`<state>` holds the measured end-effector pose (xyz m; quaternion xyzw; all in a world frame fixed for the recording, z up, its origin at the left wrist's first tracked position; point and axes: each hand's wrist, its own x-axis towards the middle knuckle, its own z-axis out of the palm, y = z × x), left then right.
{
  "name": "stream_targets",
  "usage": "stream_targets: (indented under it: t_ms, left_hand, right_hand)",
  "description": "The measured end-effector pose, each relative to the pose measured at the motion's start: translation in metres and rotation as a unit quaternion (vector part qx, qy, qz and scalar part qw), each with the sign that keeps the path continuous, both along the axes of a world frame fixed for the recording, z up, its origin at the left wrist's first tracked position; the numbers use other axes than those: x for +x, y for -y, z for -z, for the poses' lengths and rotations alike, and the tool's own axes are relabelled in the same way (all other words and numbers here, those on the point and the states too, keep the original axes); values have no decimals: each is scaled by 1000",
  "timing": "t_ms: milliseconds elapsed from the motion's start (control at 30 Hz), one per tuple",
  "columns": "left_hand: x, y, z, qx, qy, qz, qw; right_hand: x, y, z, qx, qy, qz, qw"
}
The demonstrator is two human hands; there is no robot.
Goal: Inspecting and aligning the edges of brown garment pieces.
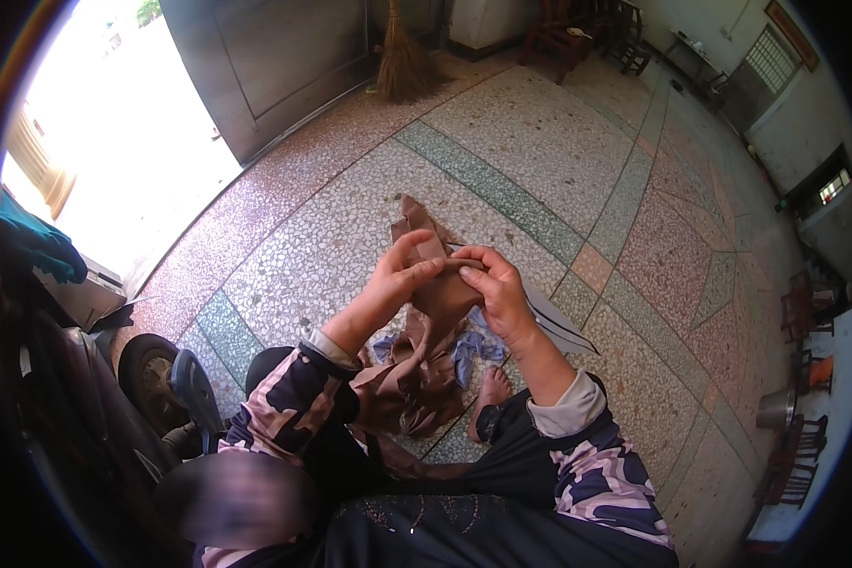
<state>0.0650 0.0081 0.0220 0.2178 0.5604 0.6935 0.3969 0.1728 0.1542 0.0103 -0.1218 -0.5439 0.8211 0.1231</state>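
The left hand (402,276) and the right hand (490,282) are close together, both up at the brown cloth (447,295). The right hand is nearly closed. Its thumb and bent fingers pinch the top edge of the cloth. The left hand touches the cloth from the other side. Its thumb is by the top edge, and its pointing finger is lifted a bit away from the thumb. Its other fingers are hidden, so I cannot tell how tightly it holds on.

The brown cloth is between the two hands. Some of it pokes up past the left hand, and more brown cloth lies in a crumpled heap below both hands. Blue scraps (466,358) are below the right hand, beside the heap. A white sheet (557,325) with dark lines sticks out just to the right of the right hand. A bare foot (493,386) is on the floor (312,237) under the right hand.

To the left of the left hand, and lower, there is a black wheel (151,381). A straw broom (405,66) stands far beyond both hands. A metal bucket (776,410) is far to the right of the right hand.
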Motion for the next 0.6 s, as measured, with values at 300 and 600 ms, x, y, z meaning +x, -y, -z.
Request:
stream_targets:
  t_ms: [300, 600]
  left_hand:
    - [1, 1, 1, 19, -140, 15, 990]
    - [-5, -2, 3, 15, 97, -13, 995]
  right_hand:
    - [-1, -1, 1, -12, 13, -10, 1000]
    - [1, 4, 5, 128, -19, 40, 991]
